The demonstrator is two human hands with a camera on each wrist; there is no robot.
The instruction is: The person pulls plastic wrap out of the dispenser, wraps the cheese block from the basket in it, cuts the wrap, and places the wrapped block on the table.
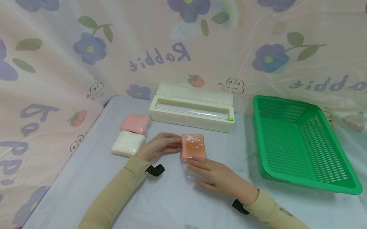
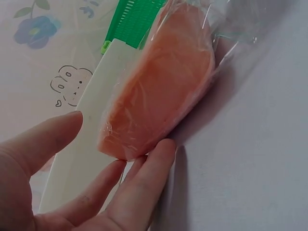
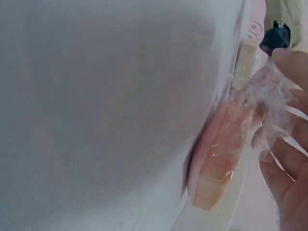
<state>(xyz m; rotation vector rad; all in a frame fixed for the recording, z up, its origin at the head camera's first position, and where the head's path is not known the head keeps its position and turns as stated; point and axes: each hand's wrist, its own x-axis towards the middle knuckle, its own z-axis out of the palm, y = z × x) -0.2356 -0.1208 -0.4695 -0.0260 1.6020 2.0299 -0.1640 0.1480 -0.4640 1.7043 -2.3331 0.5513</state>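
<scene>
An orange block (image 1: pixel 193 147), shaped like a soap bar, lies partly wrapped in clear plastic film at the table's middle. Against its left edge my left hand (image 1: pixel 163 145) rests its fingertips, the thumb apart from the block in the left wrist view. My right hand (image 1: pixel 219 175) is at the block's near right corner, fingers loosely spread. Loose crumpled film (image 3: pixel 274 103) lies between thumb and fingers in the right wrist view, touching them. Left of my left hand sit a white speckled block (image 1: pixel 128 143) and a pink block (image 1: pixel 135 123), both with a shiny film-like surface.
Behind the block stands a cream film dispenser box (image 1: pixel 190 121), lid raised, with a roll of film (image 1: pixel 191 110) inside and a green slider (image 1: pixel 230 119) at its right end. A green plastic basket (image 1: pixel 259 148) stands at the right. Printed cloth (image 1: pixel 125 29) hangs behind.
</scene>
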